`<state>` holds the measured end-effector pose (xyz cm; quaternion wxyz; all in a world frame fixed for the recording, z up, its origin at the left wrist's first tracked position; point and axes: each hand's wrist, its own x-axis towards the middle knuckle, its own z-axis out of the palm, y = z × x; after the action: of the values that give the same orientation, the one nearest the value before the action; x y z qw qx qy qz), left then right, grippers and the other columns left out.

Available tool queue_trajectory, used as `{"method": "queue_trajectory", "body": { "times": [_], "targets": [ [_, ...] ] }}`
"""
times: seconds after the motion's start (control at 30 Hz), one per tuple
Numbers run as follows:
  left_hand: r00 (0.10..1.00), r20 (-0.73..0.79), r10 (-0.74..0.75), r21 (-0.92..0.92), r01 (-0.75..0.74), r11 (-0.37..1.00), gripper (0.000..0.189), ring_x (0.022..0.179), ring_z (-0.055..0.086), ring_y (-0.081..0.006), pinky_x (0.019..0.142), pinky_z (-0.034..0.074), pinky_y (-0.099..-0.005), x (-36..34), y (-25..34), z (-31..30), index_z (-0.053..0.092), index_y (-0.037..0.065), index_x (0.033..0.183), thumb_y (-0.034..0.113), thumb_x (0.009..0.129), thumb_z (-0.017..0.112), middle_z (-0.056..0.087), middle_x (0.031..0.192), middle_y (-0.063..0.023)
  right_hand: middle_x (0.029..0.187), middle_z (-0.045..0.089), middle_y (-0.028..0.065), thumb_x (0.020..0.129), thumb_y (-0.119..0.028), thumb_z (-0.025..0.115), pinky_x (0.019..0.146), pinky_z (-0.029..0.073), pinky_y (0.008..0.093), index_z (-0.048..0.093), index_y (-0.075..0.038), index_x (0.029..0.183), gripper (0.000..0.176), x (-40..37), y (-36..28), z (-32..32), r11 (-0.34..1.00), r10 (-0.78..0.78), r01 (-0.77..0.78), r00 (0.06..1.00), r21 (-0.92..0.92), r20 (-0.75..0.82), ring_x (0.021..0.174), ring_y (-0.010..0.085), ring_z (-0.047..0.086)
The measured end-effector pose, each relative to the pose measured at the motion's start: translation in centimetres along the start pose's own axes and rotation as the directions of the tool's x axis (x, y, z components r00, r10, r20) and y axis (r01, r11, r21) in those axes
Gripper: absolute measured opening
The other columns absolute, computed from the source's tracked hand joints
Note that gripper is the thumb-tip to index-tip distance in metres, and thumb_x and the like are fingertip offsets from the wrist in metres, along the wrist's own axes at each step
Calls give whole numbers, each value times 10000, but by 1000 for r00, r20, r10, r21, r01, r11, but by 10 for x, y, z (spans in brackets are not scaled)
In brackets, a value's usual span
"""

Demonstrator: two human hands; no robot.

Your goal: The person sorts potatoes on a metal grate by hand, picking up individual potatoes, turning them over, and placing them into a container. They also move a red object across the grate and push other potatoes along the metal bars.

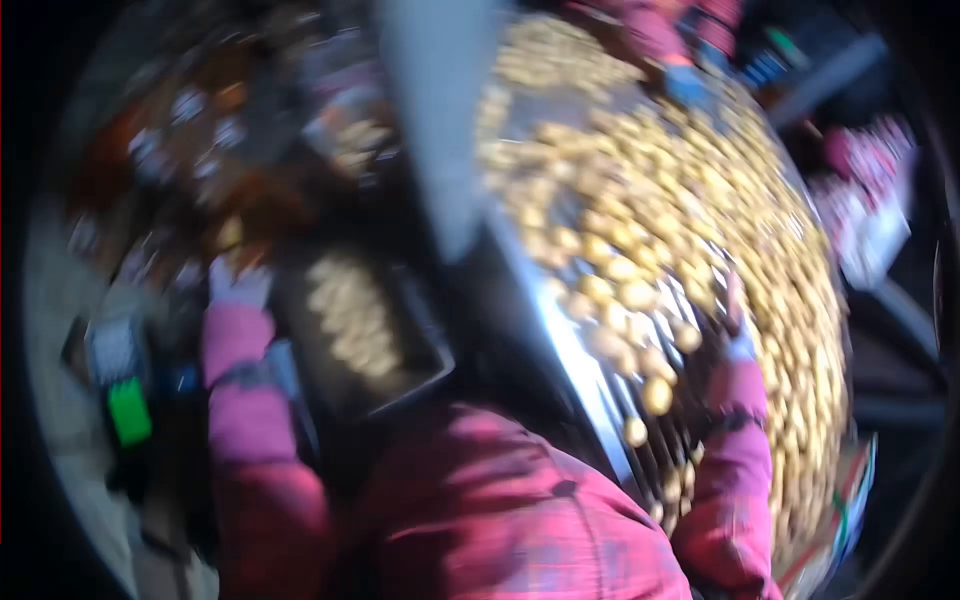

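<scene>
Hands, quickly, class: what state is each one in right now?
Left hand: at a yellow lump; too blurred to tell if gripped.
Right hand: among the potatoes; open or closed cannot be told.

The left arm (pixel 250 390) reaches forward, its hand (pixel 240 278) blurred, finger pose unclear; the right arm (pixel 735 440) also stretches forward, elbow slightly bent, the right hand (pixel 736 312) seen nearly edge-on with fingers extended, well apart from the left
</scene>
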<state>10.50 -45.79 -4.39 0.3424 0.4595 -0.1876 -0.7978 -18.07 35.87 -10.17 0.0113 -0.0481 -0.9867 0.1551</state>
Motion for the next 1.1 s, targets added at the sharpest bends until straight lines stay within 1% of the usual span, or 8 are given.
{"method": "queue_trajectory", "body": {
  "times": [0.03, 0.1, 0.17, 0.23, 0.3, 0.5, 0.83, 1.1],
  "targets": [
    [939, 181, 292, 257, -332, 908, 206, 863, 545, -264, 709, 467, -362, -1, -49, 11, 513, 81, 891, 286, 866, 511, 570, 867, -92, 1279, 491, 207, 823, -136, 524, 944, 414, 399, 340, -146, 1389, 595, -24, -32, -19, 836, -438, 469, 883, 285, -168, 1142, 355, 512],
    [309, 852, -423, 288, 398, 871, 170, 737, 488, -180, 616, 437, -282, 0, -50, 7, 481, 104, 846, 267, 889, 504, 504, 786, -27, 1104, 608, 207, 812, -212, 561, 918, 431, 345, 485, -112, 1294, 498, -92, -161, -100, 951, 279, -273, 960, 145, -25, 1067, 301, 582],
    [433, 574, -695, 458, 534, 711, 175, 619, 383, -114, 535, 366, -212, -53, -92, 37, 457, 115, 809, 248, 919, 484, 434, 731, 17, 982, 647, 156, 789, -218, 585, 822, 466, 382, 553, -97, 1175, 406, -79, -38, -69, 909, -6, 45, 996, 415, -93, 924, 284, 623],
    [68, 648, -758, 666, 431, 608, 423, 1036, 560, -248, 790, 512, -322, -25, -143, 24, 420, -34, 1249, 217, 915, 485, 573, 1104, -141, 984, 645, 133, 778, -211, 608, 816, 468, 343, 556, -82, 1162, 408, -119, -72, -104, 897, 162, -193, 981, 397, 111, 927, 239, 613],
    [388, 602, -698, 781, -104, 616, 237, 869, 574, -167, 706, 471, -243, -143, -173, 88, 545, 24, 1104, 168, 927, 482, 585, 988, -75, 987, 639, 139, 778, -225, 613, 838, 460, 351, 540, -95, 1175, 424, -146, -9, -67, 894, 161, -242, 959, 378, 233, 964, 245, 606],
    [-251, 808, -533, -177, -966, 187, 484, 985, 567, -281, 822, 458, -415, -226, -292, 128, 513, 73, 1216, 286, 799, 636, 572, 1078, -122, 967, 613, 215, 795, -312, 548, 787, 461, 450, 534, -117, 1153, 408, -168, -152, -65, 954, 74, -141, 966, 265, 250, 889, 396, 596],
    [294, 671, -681, -57, -895, -443, 600, 913, 574, -302, 762, 440, -449, -239, -337, 177, 515, 105, 1203, 506, 762, 576, 584, 1006, -144, 942, 587, 256, 818, -292, 506, 797, 443, 494, 482, -67, 1060, 330, -114, -219, -4, 968, 131, -161, 978, 192, 162, 884, 428, 573],
    [251, 809, -531, -70, -857, -511, 534, 872, 592, -316, 761, 439, -453, -212, -329, 175, 540, 103, 1169, 482, 793, 557, 598, 966, -147, 1025, 626, 147, 794, -229, 611, 834, 461, 349, 511, -87, 1224, 464, -84, -132, -52, 843, -52, -60, 980, 534, 192, 957, 225, 599]
  ]
}}
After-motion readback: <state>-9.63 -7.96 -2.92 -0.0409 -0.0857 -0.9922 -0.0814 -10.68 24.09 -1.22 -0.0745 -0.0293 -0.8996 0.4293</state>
